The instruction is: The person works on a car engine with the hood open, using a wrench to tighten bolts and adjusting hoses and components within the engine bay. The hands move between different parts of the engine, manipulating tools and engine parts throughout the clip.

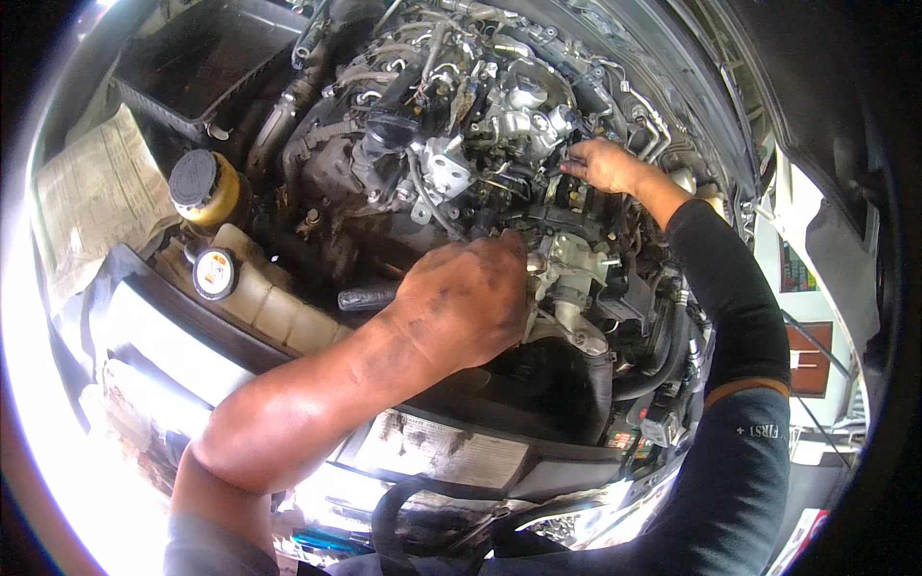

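Left forearm (307, 392) leads to a curled left hand (466, 293) at the front of the engine (523, 125); right hand (607, 165) rests farther back, fingers (583, 151) bent. Neither grip can be told. A slip could bang the left hand into the metal housing (574, 257).

Between the pale plastic tank (279, 305) and the engine (447, 168) there is a dark gap where a hand could go down from above, but a black grip-like piece (368, 297) lies across part of it, and the bottom is too shadowed to say surely how deep it is free. The left hand (471, 293) with its forearm (317, 394) blocks the approach from the front, having a metal housing (573, 264) close at its right. Around the right hand (603, 165), thin metal pipes (658, 132) and engine parts leave only narrow room.
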Tool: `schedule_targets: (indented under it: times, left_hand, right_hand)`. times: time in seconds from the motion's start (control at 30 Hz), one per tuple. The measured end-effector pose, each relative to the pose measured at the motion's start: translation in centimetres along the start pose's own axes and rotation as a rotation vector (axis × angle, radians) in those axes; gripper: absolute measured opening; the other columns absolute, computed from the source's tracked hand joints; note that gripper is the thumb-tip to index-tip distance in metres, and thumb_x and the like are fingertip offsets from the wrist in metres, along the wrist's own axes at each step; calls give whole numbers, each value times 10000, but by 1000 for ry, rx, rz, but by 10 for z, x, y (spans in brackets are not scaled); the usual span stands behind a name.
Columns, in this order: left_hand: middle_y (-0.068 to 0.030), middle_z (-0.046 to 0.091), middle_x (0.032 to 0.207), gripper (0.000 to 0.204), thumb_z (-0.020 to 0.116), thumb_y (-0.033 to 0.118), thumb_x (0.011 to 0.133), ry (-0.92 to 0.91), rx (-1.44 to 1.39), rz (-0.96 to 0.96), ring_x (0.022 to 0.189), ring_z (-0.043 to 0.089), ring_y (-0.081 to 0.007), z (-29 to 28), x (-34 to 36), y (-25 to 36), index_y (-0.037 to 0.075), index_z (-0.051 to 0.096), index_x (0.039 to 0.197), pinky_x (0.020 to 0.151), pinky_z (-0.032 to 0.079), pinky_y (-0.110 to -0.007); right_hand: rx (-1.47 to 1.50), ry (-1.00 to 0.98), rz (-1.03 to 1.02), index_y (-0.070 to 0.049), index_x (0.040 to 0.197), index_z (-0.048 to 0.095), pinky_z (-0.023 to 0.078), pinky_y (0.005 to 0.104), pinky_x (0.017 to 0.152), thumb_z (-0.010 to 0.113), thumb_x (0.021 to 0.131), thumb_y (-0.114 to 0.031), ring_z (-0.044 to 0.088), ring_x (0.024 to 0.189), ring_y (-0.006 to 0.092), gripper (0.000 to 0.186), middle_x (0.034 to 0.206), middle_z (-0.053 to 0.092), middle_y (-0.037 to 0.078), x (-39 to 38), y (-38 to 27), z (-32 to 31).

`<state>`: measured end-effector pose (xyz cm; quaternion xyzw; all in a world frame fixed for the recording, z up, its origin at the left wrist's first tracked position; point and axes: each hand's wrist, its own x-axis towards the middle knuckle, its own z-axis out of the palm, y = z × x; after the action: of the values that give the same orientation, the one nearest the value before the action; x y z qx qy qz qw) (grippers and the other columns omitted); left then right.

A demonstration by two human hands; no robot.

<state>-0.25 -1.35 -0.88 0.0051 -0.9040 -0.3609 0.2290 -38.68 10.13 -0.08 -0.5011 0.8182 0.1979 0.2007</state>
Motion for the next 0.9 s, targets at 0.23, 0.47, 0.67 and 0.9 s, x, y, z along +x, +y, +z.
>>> schedule_targets:
  times: [0.23,0.47,0.67,0.9]
  left_hand:
    - [-159,668,770,301,663,218,893,24,7,-24,709,710,-337,1,0,1,-34,631,1055,637,580,-443]
    - [-141,654,757,246,654,226,882,-1,192,186,690,709,-312,-1,-2,-3,-10,661,954,620,582,-411]
    - [-121,651,793,195,666,227,872,-13,155,164,697,694,-292,1,-4,-1,33,672,889,641,580,-401]
    - [-146,687,856,183,666,218,891,-5,47,101,789,723,-312,1,-3,0,35,669,892,694,589,-424]
  right_hand:
    - [-45,157,128,11,1131,679,546,484,960,624,1023,-525,696,1030,425,550,1109,717,268,-2,-11,8]
    - [0,-239,217,4,1234,698,556,466,922,577,1031,-555,699,1010,421,607,1144,736,239,19,9,12]
    - [-124,-28,-5,-20,1297,658,512,502,1030,598,1053,-409,649,1168,459,463,1219,694,286,-9,-8,-7]
    - [40,121,221,-66,1167,701,555,471,734,574,1067,-407,675,880,353,377,910,685,173,-5,-16,2]
